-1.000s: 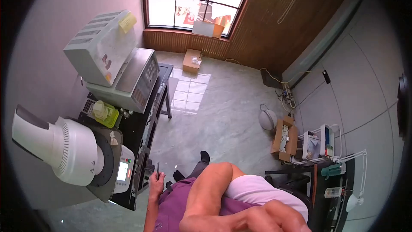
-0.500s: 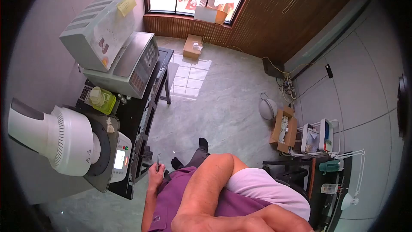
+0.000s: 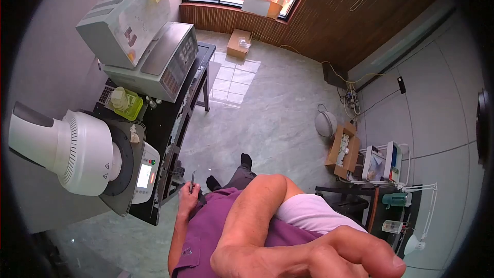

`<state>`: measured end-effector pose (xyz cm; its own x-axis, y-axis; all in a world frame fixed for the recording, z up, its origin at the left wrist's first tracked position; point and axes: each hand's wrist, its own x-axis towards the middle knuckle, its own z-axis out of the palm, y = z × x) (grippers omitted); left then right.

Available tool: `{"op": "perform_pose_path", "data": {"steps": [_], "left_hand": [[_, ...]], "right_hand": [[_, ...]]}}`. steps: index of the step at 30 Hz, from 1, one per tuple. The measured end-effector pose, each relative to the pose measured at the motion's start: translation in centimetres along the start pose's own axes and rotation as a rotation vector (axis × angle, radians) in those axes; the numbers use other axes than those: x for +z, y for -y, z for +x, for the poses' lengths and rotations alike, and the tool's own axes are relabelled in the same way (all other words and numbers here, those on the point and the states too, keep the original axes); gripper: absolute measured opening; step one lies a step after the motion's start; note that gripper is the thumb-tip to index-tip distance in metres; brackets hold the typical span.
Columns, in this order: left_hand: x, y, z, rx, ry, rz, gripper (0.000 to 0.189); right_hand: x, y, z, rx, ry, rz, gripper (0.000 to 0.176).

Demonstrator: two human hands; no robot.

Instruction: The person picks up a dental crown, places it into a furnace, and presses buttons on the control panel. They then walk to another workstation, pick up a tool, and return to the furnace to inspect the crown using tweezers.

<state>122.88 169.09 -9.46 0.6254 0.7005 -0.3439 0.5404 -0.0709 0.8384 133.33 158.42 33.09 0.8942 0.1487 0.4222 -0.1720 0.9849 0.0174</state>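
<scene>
My left hand (image 3: 189,197) is down by my left side, fingers closed around thin dark tweezers (image 3: 193,179) whose bent tip points up. Close to the camera, at the bottom edge, is my right hand (image 3: 314,257). One finger stretches out to the right, and nothing shows in this hand; its other fingers are partly cut off by the frame. The nearest thing to my left hand is the black bench (image 3: 163,141), which bears a white round-headed furnace (image 3: 87,152) with a lit control panel (image 3: 145,175).
Behind the furnace are a yellow-green container (image 3: 135,107) and a large grey machine (image 3: 146,69). A small cardboard box (image 3: 238,44) lies under the window. At right are an open carton (image 3: 334,149), a white cart (image 3: 378,166), a desk lamp (image 3: 415,244) and cables (image 3: 351,100).
The view has shifted, so the room sits slightly higher and further right. My right hand has come further into view, its finger now showing. The tweezers stay in my left hand.
</scene>
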Motion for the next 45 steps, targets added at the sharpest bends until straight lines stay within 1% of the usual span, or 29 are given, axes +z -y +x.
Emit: {"op": "perform_pose_path", "data": {"steps": [1, 2, 4, 5, 7, 8, 11, 14, 16, 17, 20, 22, 23, 25, 26, 28, 29, 32, 34, 35, 37, 38, 40, 43, 45], "left_hand": [[0.0, -0.4, 0.0, 0.008, -0.004, 0.006, 0.027], [0.0, -0.6, -0.1, 0.016, -0.009, 0.013, 0.027], [0.3, 0.1, 0.0, 0.042, -0.023, 0.005, 0.027], [0.4, 0.4, 0.0, 0.056, -0.031, 0.001, 0.028], [0.2, -0.4, -0.3, 0.037, -0.016, -0.005, 0.028], [0.2, -0.8, -0.3, 0.03, -0.01, -0.009, 0.028], [0.1, -0.8, -0.3, 0.008, 0.005, 0.032, 0.027], [0.2, -1.1, -0.3, 0.008, 0.018, -0.014, 0.026], [0.1, -1.5, -0.4, 0.018, 0.015, 0.031, 0.026], [0.0, -1.9, -0.4, 0.025, 0.011, 0.053, 0.026], [-0.2, -2.9, -0.7, -0.002, 0.026, 0.033, 0.026], [-0.4, -3.6, -0.8, -0.006, 0.021, 0.059, 0.026], [-0.5, -3.8, -0.9, -0.01, 0.018, 0.072, 0.026], [-0.4, -3.0, -0.8, -0.01, 0.031, 0.058, 0.026], [-0.2, -2.6, -0.5, -0.006, 0.037, 0.05, 0.026], [0.0, -1.5, -0.1, 0.022, 0.033, 0.032, 0.027], [0.2, -0.9, 0.0, 0.032, 0.038, 0.026, 0.027], [-0.1, -2.0, -0.3, -0.001, 0.043, 0.084, 0.028], [-0.1, -2.4, -0.5, 0.004, 0.039, 0.082, 0.029], [0.0, -2.0, -0.3, 0.002, 0.04, 0.082, 0.029], [-0.2, -2.1, -0.2, 0.033, 0.014, 0.098, 0.029], [-0.1, -1.7, -0.2, 0.029, 0.02, 0.093, 0.029], [0.0, -1.2, 0.1, 0.023, 0.034, 0.084, 0.028], [-0.4, -2.2, -0.3, -0.021, 0.057, 0.075, 0.028], [-0.1, -1.7, -0.1, 0.015, 0.032, 0.076, 0.028]], "right_hand": [[0.0, 0.0, -0.1, 0.0, 0.001, -0.01, 0.004], [1.4, 1.0, -0.6, 0.034, -0.099, -0.114, 0.004], [1.4, 1.8, -0.8, 0.086, -0.11, -0.164, 0.004], [0.0, 1.9, -0.6, 0.102, -0.018, -0.109, 0.004], [-0.9, 1.7, -0.1, 0.098, 0.089, -0.052, 0.005], [-0.9, 1.4, 0.0, 0.078, 0.109, -0.048, 0.005], [-1.1, 0.9, 0.1, 0.042, 0.135, -0.003, 0.01], [0.0, 1.6, -0.5, 0.067, 0.033, -0.059, 0.019], [0.0, 1.9, -0.2, 0.098, 0.076, -0.057, 0.024], [-1.0, 1.9, 0.4, 0.114, 0.174, -0.017, 0.026], [-2.8, 1.0, 0.8, 0.058, 0.34, 0.089, 0.029], [-2.6, 0.9, 0.9, 0.043, 0.327, 0.07, 0.027], [-1.9, 1.3, 1.0, 0.066, 0.278, 0.02, 0.026], [-2.0, 0.8, 1.3, 0.045, 0.306, 0.062, 0.023], [-2.9, -0.2, 1.9, 0.001, 0.384, 0.156, 0.021], [-3.7, -0.6, 2.1, -0.029, 0.435, 0.243, 0.018], [-3.8, -0.3, 1.7, -0.016, 0.403, 0.232, 0.017], [-2.3, 0.3, 1.8, 0.085, 0.275, 0.184, 0.015], [-2.2, 0.9, 1.9, 0.159, 0.252, 0.175, 0.014], [-2.8, 1.3, 1.9, 0.187, 0.28, 0.185, 0.014], [-2.8, 1.1, 1.9, 0.179, 0.272, 0.176, 0.014], [-2.2, 0.7, 1.7, 0.144, 0.234, 0.153, 0.014], [-2.0, -0.4, 1.7, 0.066, 0.241, 0.157, 0.013], [-2.6, -1.7, 2.5, -0.006, 0.313, 0.203, 0.01], [-2.8, -1.8, 2.6, 0.042, 0.319, 0.214, 0.008]]}}
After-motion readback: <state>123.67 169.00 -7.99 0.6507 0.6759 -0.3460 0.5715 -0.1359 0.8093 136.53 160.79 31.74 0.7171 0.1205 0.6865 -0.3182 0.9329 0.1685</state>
